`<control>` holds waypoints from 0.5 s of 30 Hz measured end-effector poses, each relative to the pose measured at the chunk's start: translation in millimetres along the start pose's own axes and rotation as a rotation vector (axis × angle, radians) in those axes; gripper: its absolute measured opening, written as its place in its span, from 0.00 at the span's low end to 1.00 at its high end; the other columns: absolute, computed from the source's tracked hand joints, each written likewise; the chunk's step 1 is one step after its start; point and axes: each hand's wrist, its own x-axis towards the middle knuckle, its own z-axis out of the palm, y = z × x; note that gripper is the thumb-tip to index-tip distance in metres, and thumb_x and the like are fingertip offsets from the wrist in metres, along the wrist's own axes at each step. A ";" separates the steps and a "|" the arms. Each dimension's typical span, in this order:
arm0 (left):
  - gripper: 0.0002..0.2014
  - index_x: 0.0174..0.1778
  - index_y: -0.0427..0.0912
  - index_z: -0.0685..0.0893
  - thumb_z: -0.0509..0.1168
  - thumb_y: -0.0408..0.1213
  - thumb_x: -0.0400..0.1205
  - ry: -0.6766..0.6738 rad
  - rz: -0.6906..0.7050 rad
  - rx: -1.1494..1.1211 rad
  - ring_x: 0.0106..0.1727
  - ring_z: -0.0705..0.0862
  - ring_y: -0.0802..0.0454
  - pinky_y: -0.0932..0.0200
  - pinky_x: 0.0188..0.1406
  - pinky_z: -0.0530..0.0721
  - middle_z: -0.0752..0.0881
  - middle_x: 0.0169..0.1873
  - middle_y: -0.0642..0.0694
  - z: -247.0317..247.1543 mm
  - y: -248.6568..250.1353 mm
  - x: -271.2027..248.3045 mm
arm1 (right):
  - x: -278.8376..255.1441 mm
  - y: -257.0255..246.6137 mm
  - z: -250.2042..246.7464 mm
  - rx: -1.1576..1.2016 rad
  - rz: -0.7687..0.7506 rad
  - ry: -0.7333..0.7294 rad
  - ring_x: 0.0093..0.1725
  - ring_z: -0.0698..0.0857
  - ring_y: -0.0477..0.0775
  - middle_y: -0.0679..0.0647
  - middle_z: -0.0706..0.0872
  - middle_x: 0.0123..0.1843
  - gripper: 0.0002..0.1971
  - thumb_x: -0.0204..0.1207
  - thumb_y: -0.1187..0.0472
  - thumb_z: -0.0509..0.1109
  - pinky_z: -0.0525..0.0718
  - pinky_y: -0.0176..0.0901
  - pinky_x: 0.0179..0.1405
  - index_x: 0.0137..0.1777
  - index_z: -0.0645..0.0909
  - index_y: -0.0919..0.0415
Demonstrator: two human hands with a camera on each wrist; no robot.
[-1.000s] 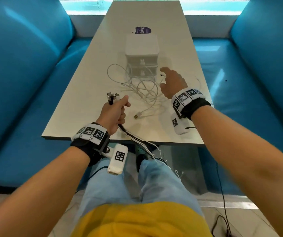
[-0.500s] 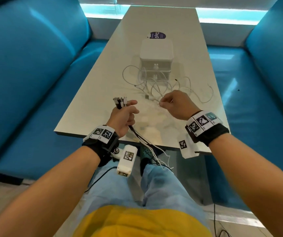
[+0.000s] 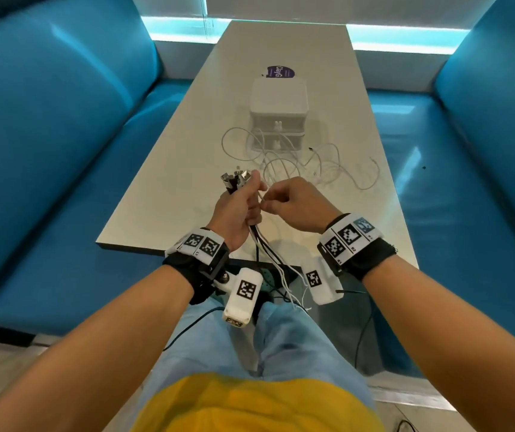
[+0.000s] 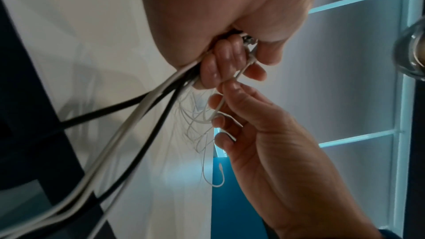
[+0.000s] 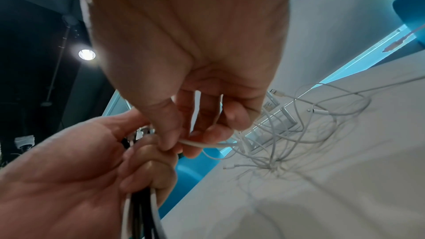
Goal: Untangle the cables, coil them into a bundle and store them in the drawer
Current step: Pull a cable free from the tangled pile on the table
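Observation:
My left hand (image 3: 251, 202) grips a bundle of black and white cables (image 3: 262, 244) above the table's near edge. Their plugs (image 3: 234, 179) stick up out of the fist and the rest hangs down toward my lap. My right hand (image 3: 269, 203) pinches the end of a thin white cable (image 5: 207, 145) between thumb and fingers, right against the left fist. That cable runs back to a loose tangle of white cables (image 3: 300, 165) on the table. Behind the tangle stands a white two-drawer box (image 3: 278, 120), both drawers closed.
The pale table (image 3: 169, 169) runs between two blue sofas (image 3: 47, 151). A purple sticker (image 3: 279, 72) lies beyond the drawer box. One white cable end (image 3: 373, 169) reaches toward the table's right edge. A black cable (image 3: 359, 335) trails on the floor by my legs.
My right hand left the tangle, took hold of a white cable end and brought it back against my left fist. The left hand kept its grip on the bundle.

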 end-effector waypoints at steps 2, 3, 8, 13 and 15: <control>0.18 0.32 0.44 0.76 0.63 0.50 0.84 0.005 -0.022 0.007 0.20 0.58 0.57 0.64 0.20 0.60 0.60 0.18 0.53 1.5 2.0 -1.6 | -0.5 1.9 -1.8 -0.043 -0.021 -0.027 0.39 0.80 0.37 0.42 0.85 0.38 0.06 0.78 0.56 0.71 0.74 0.31 0.41 0.46 0.88 0.55; 0.19 0.30 0.44 0.75 0.62 0.51 0.84 0.008 -0.027 0.006 0.21 0.58 0.57 0.63 0.20 0.60 0.59 0.19 0.52 2.8 3.7 -2.7 | -0.6 4.2 -2.8 -0.069 -0.027 -0.044 0.40 0.80 0.38 0.43 0.86 0.39 0.06 0.78 0.55 0.71 0.75 0.32 0.42 0.45 0.87 0.56; 0.21 0.29 0.46 0.70 0.60 0.53 0.84 0.068 0.031 -0.013 0.26 0.62 0.56 0.63 0.24 0.63 0.63 0.23 0.51 12.7 9.4 -3.8 | -1.1 20.6 -7.8 -0.127 0.032 -0.097 0.38 0.80 0.45 0.47 0.84 0.36 0.06 0.78 0.57 0.71 0.73 0.35 0.38 0.42 0.85 0.57; 0.24 0.24 0.48 0.74 0.59 0.54 0.84 0.041 0.037 0.005 0.39 0.78 0.54 0.52 0.52 0.76 0.78 0.29 0.51 22.2 17.1 -4.4 | 5.7 33.6 -22.7 -0.091 0.088 -0.070 0.42 0.82 0.49 0.53 0.86 0.41 0.06 0.79 0.58 0.70 0.77 0.41 0.46 0.45 0.85 0.59; 0.25 0.24 0.46 0.69 0.57 0.54 0.85 -0.056 0.034 -0.091 0.35 0.78 0.51 0.51 0.55 0.78 0.75 0.25 0.48 26.1 25.5 -8.2 | 9.7 40.0 -30.9 -0.104 0.117 -0.055 0.41 0.82 0.52 0.56 0.86 0.40 0.07 0.79 0.59 0.70 0.76 0.42 0.45 0.45 0.85 0.61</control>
